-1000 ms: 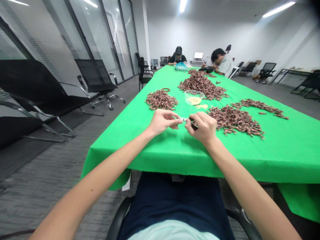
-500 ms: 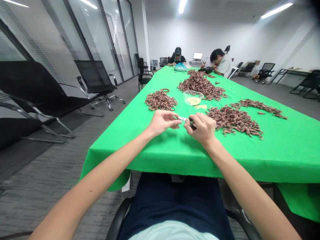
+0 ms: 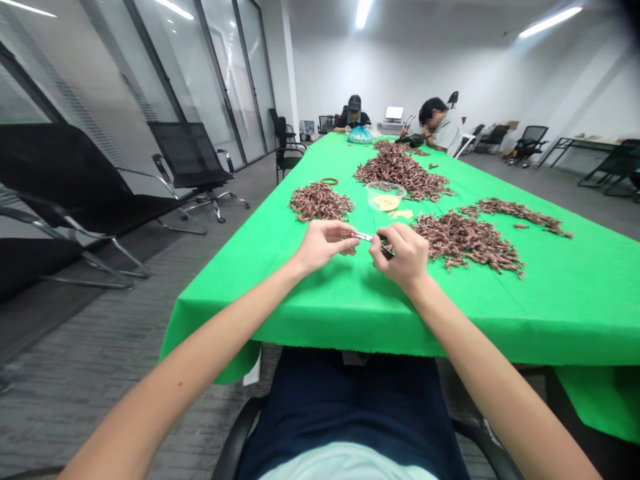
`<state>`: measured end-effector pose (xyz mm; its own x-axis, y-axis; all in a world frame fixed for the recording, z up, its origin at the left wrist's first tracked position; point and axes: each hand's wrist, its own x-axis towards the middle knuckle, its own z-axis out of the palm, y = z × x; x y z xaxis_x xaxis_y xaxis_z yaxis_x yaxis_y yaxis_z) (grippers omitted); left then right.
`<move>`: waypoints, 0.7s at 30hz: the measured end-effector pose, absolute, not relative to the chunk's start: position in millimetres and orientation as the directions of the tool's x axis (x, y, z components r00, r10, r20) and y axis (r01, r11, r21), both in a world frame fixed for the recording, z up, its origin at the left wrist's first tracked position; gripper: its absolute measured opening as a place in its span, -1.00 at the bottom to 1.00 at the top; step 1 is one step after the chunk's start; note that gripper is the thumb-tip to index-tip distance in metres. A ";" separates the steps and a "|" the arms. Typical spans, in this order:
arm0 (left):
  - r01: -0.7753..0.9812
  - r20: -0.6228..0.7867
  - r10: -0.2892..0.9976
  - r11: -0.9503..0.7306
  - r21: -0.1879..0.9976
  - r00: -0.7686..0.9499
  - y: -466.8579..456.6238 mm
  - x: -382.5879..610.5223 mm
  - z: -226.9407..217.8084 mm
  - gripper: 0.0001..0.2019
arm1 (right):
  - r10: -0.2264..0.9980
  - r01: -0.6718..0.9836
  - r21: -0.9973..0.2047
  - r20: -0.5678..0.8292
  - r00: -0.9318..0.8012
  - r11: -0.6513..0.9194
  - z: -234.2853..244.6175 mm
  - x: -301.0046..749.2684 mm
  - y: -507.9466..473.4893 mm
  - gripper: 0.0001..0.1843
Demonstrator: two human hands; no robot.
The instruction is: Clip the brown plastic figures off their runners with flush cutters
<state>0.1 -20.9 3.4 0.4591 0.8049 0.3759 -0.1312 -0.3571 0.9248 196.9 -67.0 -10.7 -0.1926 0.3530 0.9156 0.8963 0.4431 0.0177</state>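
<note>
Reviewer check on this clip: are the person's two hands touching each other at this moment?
Apart. The head view shows a narrow gap between the fingertips of the left hand and the right hand; only a small metal tool spans it.

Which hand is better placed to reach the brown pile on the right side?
Probably the right hand: the brown pile lies just beyond it, while the left hand sits farther away. Both hands pinch the small metal tool.
</note>
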 end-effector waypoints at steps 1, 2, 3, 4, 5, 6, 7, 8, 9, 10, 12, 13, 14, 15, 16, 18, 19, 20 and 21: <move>-0.131 0.378 0.803 -0.360 0.924 0.461 -20.9 0.3 3.4 -0.63 | 0.355 0.894 0.014 0.915 -0.192 0.448 -10.4 196.8 -67.1 -0.87; -0.131 0.381 0.801 -0.363 0.923 0.462 -20.8 0.4 3.3 -0.63 | 0.357 0.892 0.009 0.915 -0.190 0.453 -10.3 196.7 -67.2 -0.88; -0.132 0.384 0.800 -0.366 0.921 0.461 -20.7 0.4 3.2 -0.63 | 0.358 0.890 0.002 0.915 -0.186 0.457 -10.3 196.8 -67.2 -0.88; -0.132 0.388 0.799 -0.371 0.919 0.460 -20.5 0.3 3.1 -0.64 | 0.359 0.888 -0.005 0.916 -0.181 0.460 -10.3 196.9 -67.0 -0.88; -0.132 0.392 0.798 -0.375 0.917 0.458 -20.4 0.1 3.1 -0.64 | 0.360 0.887 -0.013 0.917 -0.174 0.462 -10.4 197.1 -66.8 -0.88; -0.132 0.397 0.797 -0.381 0.915 0.455 -20.1 -0.2 3.2 -0.65 | 0.361 0.886 -0.022 0.917 -0.167 0.463 -10.6 197.4 -66.6 -0.88; -0.130 0.402 0.796 -0.387 0.913 0.454 -19.9 -0.5 3.5 -0.66 | 0.363 0.885 -0.030 0.918 -0.160 0.465 -10.8 197.6 -66.3 -0.89; -0.128 0.407 0.794 -0.393 0.910 0.453 -19.7 -0.9 3.8 -0.67 | 0.365 0.884 -0.037 0.918 -0.153 0.466 -11.0 197.9 -66.1 -0.89; -0.126 0.412 0.791 -0.401 0.907 0.453 -19.5 -1.3 4.2 -0.67 | 0.367 0.883 -0.044 0.918 -0.148 0.467 -11.2 198.1 -66.0 -0.89; -0.125 0.420 0.786 -0.410 0.903 0.454 -19.3 -1.7 4.6 -0.67 | 0.369 0.882 -0.050 0.918 -0.144 0.469 -11.3 198.2 -65.9 -0.90; -0.127 0.436 0.773 -0.429 0.895 0.460 -19.1 -2.1 5.1 -0.68 | 0.372 0.879 -0.061 0.918 -0.136 0.473 -11.3 198.4 -66.0 -0.90; -0.129 0.443 0.766 -0.436 0.890 0.467 -19.1 -2.2 5.3 -0.67 | 0.372 0.877 -0.065 0.919 -0.133 0.475 -11.2 198.3 -66.0 -0.90; -0.131 0.448 0.757 -0.442 0.887 0.476 -19.2 -2.2 5.3 -0.67 | 0.372 0.876 -0.070 0.919 -0.129 0.477 -11.0 198.3 -66.1 -0.90; -0.133 0.450 0.748 -0.446 0.885 0.487 -19.4 -2.2 5.3 -0.67 | 0.372 0.874 -0.075 0.920 -0.125 0.480 -10.8 198.3 -66.1 -0.90; -0.134 0.451 0.740 -0.449 0.884 0.499 -19.5 -2.1 5.3 -0.66 | 0.372 0.872 -0.080 0.920 -0.121 0.482 -10.7 198.3 -66.0 -0.89; -0.135 0.454 0.725 -0.455 0.880 0.517 -19.8 -2.1 5.2 -0.66 | 0.372 0.869 -0.090 0.921 -0.112 0.486 -10.6 198.3 -65.8 -0.89; -0.134 0.457 0.720 -0.460 0.878 0.522 -19.9 -2.1 5.2 -0.67 | 0.372 0.868 -0.096 0.922 -0.108 0.487 -10.7 198.4 -65.6 -0.89; -0.132 0.460 0.717 -0.465 0.875 0.523 -19.9 -2.1 5.2 -0.68 | 0.373 0.867 -0.100 0.922 -0.103 0.488 -10.9 198.5 -65.5 -0.89; -0.130 0.463 0.715 -0.470 0.873 0.523 -19.9 -2.2 5.3 -0.69 | 0.374 0.866 -0.105 0.922 -0.100 0.489 -11.0 198.6 -65.4 -0.89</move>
